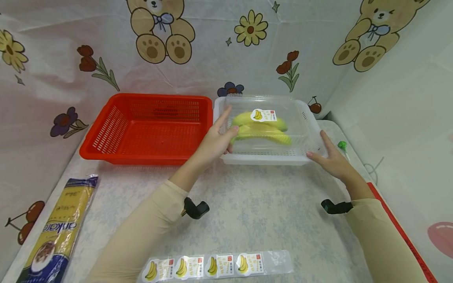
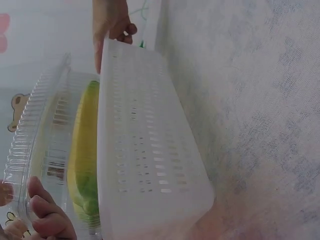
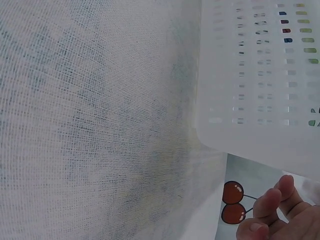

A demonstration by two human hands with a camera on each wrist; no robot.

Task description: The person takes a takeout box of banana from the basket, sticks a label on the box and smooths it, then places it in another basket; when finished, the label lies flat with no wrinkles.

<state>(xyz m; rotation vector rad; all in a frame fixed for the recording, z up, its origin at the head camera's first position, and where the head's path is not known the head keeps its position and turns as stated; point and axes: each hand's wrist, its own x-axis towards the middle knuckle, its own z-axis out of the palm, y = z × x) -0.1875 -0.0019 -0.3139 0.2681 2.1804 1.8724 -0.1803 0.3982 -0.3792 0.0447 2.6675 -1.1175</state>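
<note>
A clear plastic clamshell box (image 1: pixel 272 101) with yellow-green bananas (image 1: pixel 262 133) inside is at the white perforated basket (image 1: pixel 269 160). On its lid is a white banana label (image 1: pixel 269 115). My left hand (image 1: pixel 216 138) grips the box by its left end; the left wrist view shows curled fingers (image 2: pixel 47 212) at the rim, and the box standing above the basket's edge. At the basket's front right corner, my right hand (image 1: pixel 335 162) holds the rim, thumb in front and a finger along the side. Its curled fingers (image 3: pixel 270 207) appear by the corner in the right wrist view.
Left of the white basket stands a red perforated basket (image 1: pixel 148 161). A yellow and blue "ankara" packet (image 1: pixel 58 228) lies at the table's left edge. Near the front is a clear strip of several banana labels (image 1: pixel 217 266). A small green-topped object (image 1: pixel 342 145) lies at the right.
</note>
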